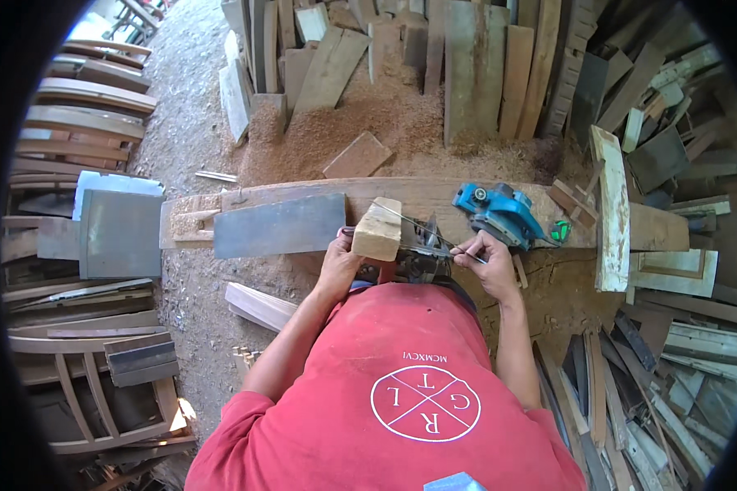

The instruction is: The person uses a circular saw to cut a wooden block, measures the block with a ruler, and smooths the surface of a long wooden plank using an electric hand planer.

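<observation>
My left hand (337, 266) is closed at the near left side of a pale wooden block (378, 231), its fingers partly hidden. My right hand (490, 260) pinches a thin, dark metal rod (419, 224) that slants up and left toward the block's top; its exact kind is unclear. Between my hands, close to my body, sits a dark metal tool or clamp (422, 260) with a red part, mostly hidden. A blue electric hand planer (499, 211) rests on the wooden bench (418, 190) beyond my right hand. Left of the block lies a flat grey panel (280, 225).
A green-and-black tape measure (559, 231) sits right of the planer. A whitish worn board (610, 209) crosses the bench's right end. Sawdust (327, 131) and upright planks (477, 74) lie beyond the bench. Curved wooden pieces (94, 98) are stacked left, scrap wood (696, 360) right.
</observation>
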A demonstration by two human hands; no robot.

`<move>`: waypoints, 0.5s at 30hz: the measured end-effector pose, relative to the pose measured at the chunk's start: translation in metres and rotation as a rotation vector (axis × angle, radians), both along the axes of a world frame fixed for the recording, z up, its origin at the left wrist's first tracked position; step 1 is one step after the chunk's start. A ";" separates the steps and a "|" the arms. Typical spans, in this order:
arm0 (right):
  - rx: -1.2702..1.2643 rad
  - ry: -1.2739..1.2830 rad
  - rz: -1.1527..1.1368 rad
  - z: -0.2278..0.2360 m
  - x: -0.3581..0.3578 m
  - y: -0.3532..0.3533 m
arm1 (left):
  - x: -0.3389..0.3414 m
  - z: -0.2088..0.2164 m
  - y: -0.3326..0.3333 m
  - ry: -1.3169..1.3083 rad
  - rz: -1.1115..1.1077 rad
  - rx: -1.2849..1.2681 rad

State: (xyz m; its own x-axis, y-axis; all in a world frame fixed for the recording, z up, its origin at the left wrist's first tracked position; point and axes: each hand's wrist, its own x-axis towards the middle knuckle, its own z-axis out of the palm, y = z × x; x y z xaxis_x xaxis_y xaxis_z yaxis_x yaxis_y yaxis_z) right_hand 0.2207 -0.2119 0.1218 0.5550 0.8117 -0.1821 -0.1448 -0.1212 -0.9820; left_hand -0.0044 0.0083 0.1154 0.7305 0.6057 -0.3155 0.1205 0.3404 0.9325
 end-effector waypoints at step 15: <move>0.022 0.110 0.116 -0.011 0.007 -0.010 | -0.022 -0.039 0.004 -0.077 -0.158 0.133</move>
State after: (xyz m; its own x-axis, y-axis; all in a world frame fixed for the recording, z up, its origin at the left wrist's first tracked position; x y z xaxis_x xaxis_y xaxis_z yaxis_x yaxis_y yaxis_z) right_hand 0.2275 -0.2216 0.1106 0.4350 0.8736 -0.2182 -0.2383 -0.1220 -0.9635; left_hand -0.0260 0.0126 0.0768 0.8383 0.5146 -0.1803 0.0892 0.1967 0.9764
